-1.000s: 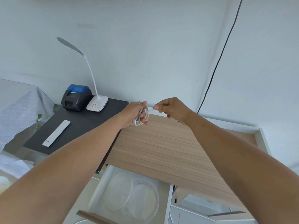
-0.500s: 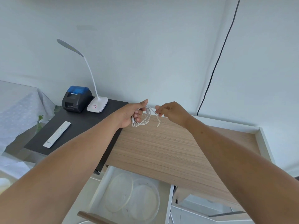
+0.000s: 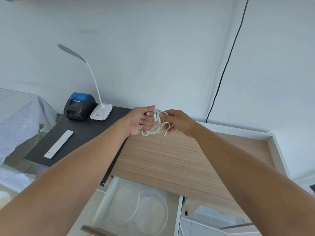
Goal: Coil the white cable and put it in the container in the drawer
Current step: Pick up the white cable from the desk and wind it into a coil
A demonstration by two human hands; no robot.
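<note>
The white cable [image 3: 156, 127] hangs in several loops from my left hand [image 3: 142, 120], which is closed around the bundle above the far edge of the wooden desk top [image 3: 179, 160]. My right hand [image 3: 179, 122] is right beside it and pinches the loose end, whose plug dangles just below the fingers. Below the desk front the white drawer [image 3: 104, 201] stands pulled out. In it lies a clear round container [image 3: 153, 212] with a clear round lid [image 3: 124, 205] leaning against its left side.
On the dark side table [image 3: 80, 133] to the left are a black-and-blue printer [image 3: 79, 106], a white desk lamp [image 3: 100, 113] and a white remote [image 3: 58, 144]. A black wire [image 3: 226, 62] runs down the wall. Another drawer [image 3: 221, 223] is open at the right.
My hands were apart with the cable end stretched between them; now the right hand has come up against the left, and another loop lies on the bundle.
</note>
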